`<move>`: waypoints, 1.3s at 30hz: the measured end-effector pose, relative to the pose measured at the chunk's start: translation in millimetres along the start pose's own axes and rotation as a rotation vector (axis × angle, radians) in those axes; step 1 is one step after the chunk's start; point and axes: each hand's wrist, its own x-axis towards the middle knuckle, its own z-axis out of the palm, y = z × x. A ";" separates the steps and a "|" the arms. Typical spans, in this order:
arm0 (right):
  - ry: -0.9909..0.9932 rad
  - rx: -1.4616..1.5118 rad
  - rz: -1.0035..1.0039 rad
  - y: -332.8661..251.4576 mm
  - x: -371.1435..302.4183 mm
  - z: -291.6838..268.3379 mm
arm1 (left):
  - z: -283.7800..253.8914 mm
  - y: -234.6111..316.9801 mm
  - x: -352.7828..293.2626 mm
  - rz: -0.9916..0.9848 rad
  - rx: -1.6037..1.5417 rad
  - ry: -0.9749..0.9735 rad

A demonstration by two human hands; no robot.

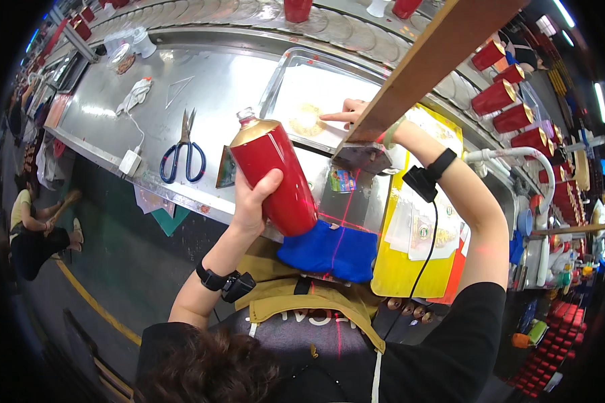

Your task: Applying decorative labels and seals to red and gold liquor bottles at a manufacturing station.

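Observation:
My left hand [250, 201] is wrapped round a glossy red bottle [277, 176] with a gold shoulder and a clear neck, tilted to the left above the bench edge. My right hand [349, 113] reaches over a shallow metal tray [267, 101] with a white sheet in it. Its index finger stretches out to the edge of a pale gold round pattern [307, 119] on the sheet. Part of this hand is hidden behind a wooden bar [427, 70]. Below the bottle lies a folded blue cloth [329, 250] at the bench's near edge.
Scissors [183, 151] with dark blue handles, a white glove [136, 94] and a clear set square [179, 91] lie on the metal bench [228, 74]. Printed sheets [420, 228] rest on a yellow folder [391, 272] at right. A conveyor [208, 15] runs behind. Another person [37, 221] sits at far left.

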 end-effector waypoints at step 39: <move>1.063 1.267 0.714 -174.2 -171.1 -36.3 | 7.4 11.9 -12.6 0.306 0.420 0.022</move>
